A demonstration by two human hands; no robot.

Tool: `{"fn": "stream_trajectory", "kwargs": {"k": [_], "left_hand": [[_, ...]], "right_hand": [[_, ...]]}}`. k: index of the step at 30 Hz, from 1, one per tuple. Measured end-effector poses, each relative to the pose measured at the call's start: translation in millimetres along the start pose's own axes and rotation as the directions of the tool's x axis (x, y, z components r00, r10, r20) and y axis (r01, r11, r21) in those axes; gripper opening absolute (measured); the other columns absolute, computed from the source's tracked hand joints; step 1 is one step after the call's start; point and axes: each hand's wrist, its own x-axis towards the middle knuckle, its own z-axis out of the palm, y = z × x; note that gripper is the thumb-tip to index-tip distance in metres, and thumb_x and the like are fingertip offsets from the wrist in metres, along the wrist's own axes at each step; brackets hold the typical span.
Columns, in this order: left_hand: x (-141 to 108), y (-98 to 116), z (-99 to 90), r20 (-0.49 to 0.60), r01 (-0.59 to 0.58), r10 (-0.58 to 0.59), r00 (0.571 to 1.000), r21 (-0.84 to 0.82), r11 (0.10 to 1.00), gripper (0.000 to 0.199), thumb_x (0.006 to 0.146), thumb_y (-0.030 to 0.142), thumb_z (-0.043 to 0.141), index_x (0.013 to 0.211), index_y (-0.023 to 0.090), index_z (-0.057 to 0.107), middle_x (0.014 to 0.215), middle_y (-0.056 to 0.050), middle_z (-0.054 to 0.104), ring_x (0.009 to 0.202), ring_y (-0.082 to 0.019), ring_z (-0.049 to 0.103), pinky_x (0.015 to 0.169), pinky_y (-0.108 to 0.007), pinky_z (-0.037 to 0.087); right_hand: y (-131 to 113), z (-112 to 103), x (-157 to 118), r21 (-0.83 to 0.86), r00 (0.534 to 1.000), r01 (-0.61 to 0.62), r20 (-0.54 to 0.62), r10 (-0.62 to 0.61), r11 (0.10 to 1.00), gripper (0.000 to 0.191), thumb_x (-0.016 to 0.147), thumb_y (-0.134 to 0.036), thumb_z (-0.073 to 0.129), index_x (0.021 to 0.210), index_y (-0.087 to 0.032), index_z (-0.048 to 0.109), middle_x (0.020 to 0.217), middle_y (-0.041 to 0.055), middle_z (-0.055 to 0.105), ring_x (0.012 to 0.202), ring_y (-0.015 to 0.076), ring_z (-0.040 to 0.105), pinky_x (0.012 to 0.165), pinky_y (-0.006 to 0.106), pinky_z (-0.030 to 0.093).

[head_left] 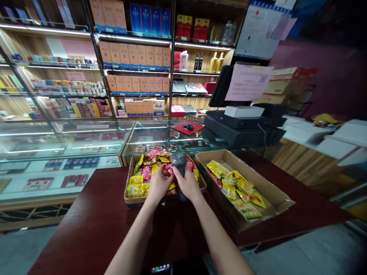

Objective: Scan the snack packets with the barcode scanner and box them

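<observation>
My right hand [188, 184] is closed around the handle of a dark barcode scanner [178, 158], its head facing away above the near box. Just left of it, my left hand [158, 184] pinches a small red snack packet [168, 168]; its fingertips are partly hidden. Both hands are over a shallow cardboard box [126, 191] full of red and yellow snack packets [138, 189]. To the right, a longer cardboard box [275, 212] holds several yellow packets [243, 183] and bare cardboard shows at its near right end.
The boxes stand on a dark red table [94, 214]. Behind it runs a glass display counter [100, 141] with a mouse [188, 126] on a red pad. A monitor [222, 86] and till equipment stand back right. A phone-like screen [160, 268] glows at the bottom edge.
</observation>
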Motion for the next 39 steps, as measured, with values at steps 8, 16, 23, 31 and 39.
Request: {"fn": "stream_trajectory", "kwargs": {"k": [8, 16, 23, 31, 39], "left_hand": [[-5.0, -2.4, 6.2, -0.133, -0.093, 0.090, 0.987, -0.023, 0.995, 0.066, 0.073, 0.025, 0.067, 0.135, 0.021, 0.046, 0.115, -0.010, 0.061, 0.079, -0.017, 0.063, 0.074, -0.028, 0.048], [-3.3, 11.4, -30.0, -0.019, 0.006, -0.009, 1.000, -0.151, 0.988, 0.082, 0.069, 0.023, 0.073, 0.142, 0.026, 0.037, 0.115, -0.008, 0.061, 0.077, -0.017, 0.063, 0.072, -0.028, 0.051], [2.8, 33.6, -82.7, 0.313, -0.032, 0.113, 0.943, -0.253, 0.967, 0.084, 0.065, 0.021, 0.074, 0.142, 0.022, 0.039, 0.106, -0.006, 0.067, 0.084, -0.015, 0.063, 0.080, -0.026, 0.050], [31.2, 19.1, -62.3, 0.226, 0.161, -0.061, 0.972, -0.459, 0.874, 0.078, 0.063, 0.026, 0.081, 0.133, 0.019, 0.048, 0.095, -0.006, 0.069, 0.080, -0.014, 0.065, 0.077, -0.028, 0.052], [50.7, 3.1, -43.6, 0.442, 0.501, -0.278, 0.853, -0.540, 0.676, 0.038, 0.053, 0.024, 0.088, 0.081, 0.011, 0.065, 0.081, -0.007, 0.069, 0.069, -0.013, 0.064, 0.064, -0.024, 0.054]], "right_hand": [[-2.2, 7.3, -12.1, 0.207, 1.000, -0.009, -0.010, 0.011, 0.978, 0.046, 0.085, -0.052, 0.052, 0.122, -0.025, 0.058, 0.116, 0.0070, 0.066, 0.113, 0.0233, 0.058, 0.101, 0.036, 0.040], [-4.1, 5.4, -14.7, 0.571, 0.988, -0.151, 0.123, 0.098, 0.807, 0.041, 0.083, -0.049, 0.055, 0.116, -0.025, 0.060, 0.118, 0.0054, 0.066, 0.107, 0.0213, 0.063, 0.097, 0.037, 0.047], [-14.9, -14.2, 1.8, 0.481, 0.996, -0.078, 0.080, 0.045, 0.873, 0.040, 0.081, -0.049, 0.058, 0.111, -0.024, 0.065, 0.116, 0.0041, 0.067, 0.114, 0.0224, 0.058, 0.101, 0.037, 0.042], [-21.1, 7.5, -3.5, 0.492, 0.943, -0.325, 0.237, 0.235, 0.808, 0.037, 0.077, -0.051, 0.062, 0.100, -0.023, 0.069, 0.090, 0.0016, 0.071, 0.094, 0.0218, 0.064, 0.084, 0.032, 0.050], [-12.1, 14.4, 4.4, 0.494, 0.950, -0.313, 0.169, 0.264, 0.811, 0.044, 0.076, -0.053, 0.061, 0.108, -0.024, 0.066, 0.091, 0.0016, 0.071, 0.097, 0.0217, 0.064, 0.085, 0.031, 0.049]]}}
